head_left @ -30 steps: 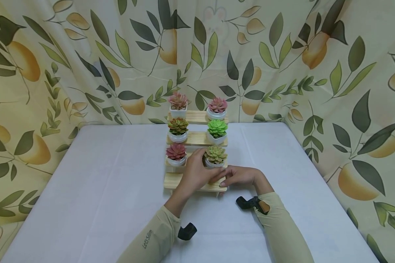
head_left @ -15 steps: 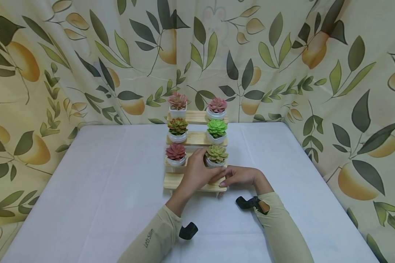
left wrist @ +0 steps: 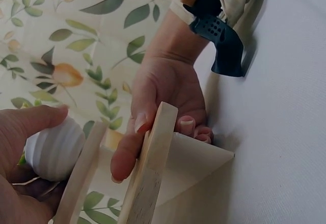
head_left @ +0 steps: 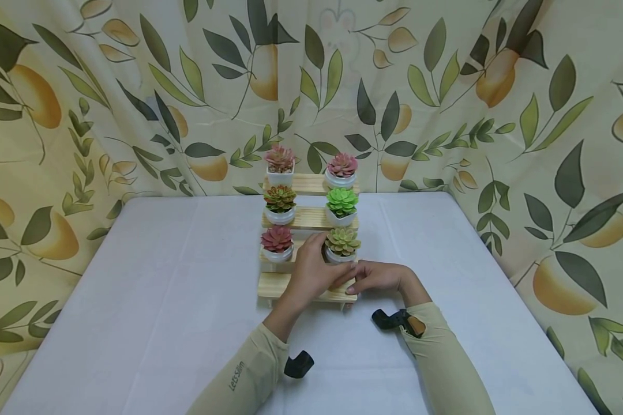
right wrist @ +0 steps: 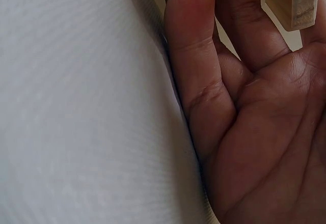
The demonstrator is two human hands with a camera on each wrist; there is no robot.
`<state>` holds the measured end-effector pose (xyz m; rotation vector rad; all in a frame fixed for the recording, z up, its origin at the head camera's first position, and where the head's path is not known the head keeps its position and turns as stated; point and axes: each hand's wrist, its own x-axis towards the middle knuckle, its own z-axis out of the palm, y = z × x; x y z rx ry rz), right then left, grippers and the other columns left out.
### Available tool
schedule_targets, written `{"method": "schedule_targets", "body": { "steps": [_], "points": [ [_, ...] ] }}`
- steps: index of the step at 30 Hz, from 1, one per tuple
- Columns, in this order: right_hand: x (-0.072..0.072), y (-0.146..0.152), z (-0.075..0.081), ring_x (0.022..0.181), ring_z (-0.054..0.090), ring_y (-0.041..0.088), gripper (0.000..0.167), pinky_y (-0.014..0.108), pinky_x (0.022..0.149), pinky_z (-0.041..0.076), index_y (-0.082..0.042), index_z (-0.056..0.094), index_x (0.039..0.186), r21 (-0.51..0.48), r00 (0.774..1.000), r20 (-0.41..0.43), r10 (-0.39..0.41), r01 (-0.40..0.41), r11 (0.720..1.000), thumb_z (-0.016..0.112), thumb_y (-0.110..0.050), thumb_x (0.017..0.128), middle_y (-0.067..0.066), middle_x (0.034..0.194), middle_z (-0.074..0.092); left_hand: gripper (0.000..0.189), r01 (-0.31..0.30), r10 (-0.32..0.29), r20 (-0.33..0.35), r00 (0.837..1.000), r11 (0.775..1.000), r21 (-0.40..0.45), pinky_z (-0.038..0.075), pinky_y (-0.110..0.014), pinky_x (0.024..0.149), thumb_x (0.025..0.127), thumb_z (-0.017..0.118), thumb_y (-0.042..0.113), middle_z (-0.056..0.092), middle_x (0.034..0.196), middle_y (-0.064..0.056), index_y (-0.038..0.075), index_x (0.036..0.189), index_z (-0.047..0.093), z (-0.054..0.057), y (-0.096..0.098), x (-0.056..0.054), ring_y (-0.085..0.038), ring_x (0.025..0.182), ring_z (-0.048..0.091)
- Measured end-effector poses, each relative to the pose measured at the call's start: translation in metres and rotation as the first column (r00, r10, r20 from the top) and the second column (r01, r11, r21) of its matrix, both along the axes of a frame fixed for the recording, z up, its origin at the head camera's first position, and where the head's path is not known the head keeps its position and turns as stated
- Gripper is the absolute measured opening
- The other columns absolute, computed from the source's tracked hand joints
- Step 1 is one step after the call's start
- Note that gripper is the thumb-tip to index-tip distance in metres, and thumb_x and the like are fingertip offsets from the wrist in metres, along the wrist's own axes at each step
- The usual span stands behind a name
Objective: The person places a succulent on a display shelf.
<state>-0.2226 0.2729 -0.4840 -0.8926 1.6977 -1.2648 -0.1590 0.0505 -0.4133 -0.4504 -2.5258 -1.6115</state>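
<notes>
A tiered wooden plant stand (head_left: 276,285) stands mid-table with small potted succulents along both sides. On its second tier from the front, at the right, my left hand (head_left: 311,269) holds a yellow-green succulent (head_left: 343,242) by its white pot (left wrist: 56,147). Thumb and fingers curve round that ribbed pot in the left wrist view. My right hand (head_left: 386,276) grips the right end of the lowest slat, thumb and a finger on the wood and other fingertips beneath. The right wrist view shows its palm (right wrist: 270,122) close to the cloth, with a slat end (right wrist: 304,5) between fingers.
A dark pink succulent (head_left: 277,239) sits left on the same tier. Behind are a reddish-green one (head_left: 280,199), a bright green one (head_left: 342,202) and two pink ones, left (head_left: 280,158) and right (head_left: 342,165). White cloth (head_left: 176,300) covers the table before a patterned curtain (head_left: 176,132).
The yellow-green succulent has shifted slightly to the right, and my left hand with it. My right hand has stayed at the slat's end.
</notes>
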Motion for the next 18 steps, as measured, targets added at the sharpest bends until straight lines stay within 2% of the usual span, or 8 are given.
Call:
{"method": "schedule_targets", "body": {
  "steps": [9, 14, 18],
  "points": [
    [-0.0009, -0.0001, 0.0005, 0.119, 0.057, 0.017, 0.035, 0.031, 0.100, 0.048, 0.006, 0.063, 0.135, 0.014, 0.999, -0.033, -0.002, 0.002, 1.000, 0.062, -0.009, 0.104, 0.014, 0.137, 0.064, 0.062, -0.007, 0.007, -0.019, 1.000, 1.000, 0.002, 0.046, -0.041, 0.107, 0.079, 0.093, 0.019, 0.064, 0.124, -0.011, 0.002, 0.132, 0.065, -0.0012, 0.0007, -0.0002, -0.026, 0.121, 0.059],
    [-0.0010, -0.0006, 0.0006, 0.119, 0.058, 0.017, 0.034, 0.032, 0.099, 0.048, 0.006, 0.064, 0.134, 0.013, 0.999, -0.041, 0.001, -0.001, 1.000, 0.062, -0.009, 0.103, 0.014, 0.137, 0.064, 0.064, -0.010, 0.010, -0.002, 1.000, 1.000, 0.000, 0.045, -0.040, 0.109, 0.080, 0.093, 0.019, 0.063, 0.127, -0.011, 0.002, 0.134, 0.063, -0.0019, 0.0012, 0.0003, -0.026, 0.124, 0.058],
    [-0.0012, -0.0005, -0.0003, 0.112, 0.058, 0.016, 0.034, 0.031, 0.095, 0.049, 0.005, 0.065, 0.134, 0.025, 0.998, -0.055, -0.003, 0.005, 1.000, 0.063, -0.009, 0.103, 0.013, 0.134, 0.065, 0.066, -0.012, 0.012, 0.010, 1.000, 1.000, -0.008, 0.044, -0.040, 0.110, 0.080, 0.093, 0.021, 0.062, 0.128, -0.010, 0.003, 0.136, 0.062, -0.0012, 0.0018, 0.0008, -0.025, 0.125, 0.057]
  ]
}}
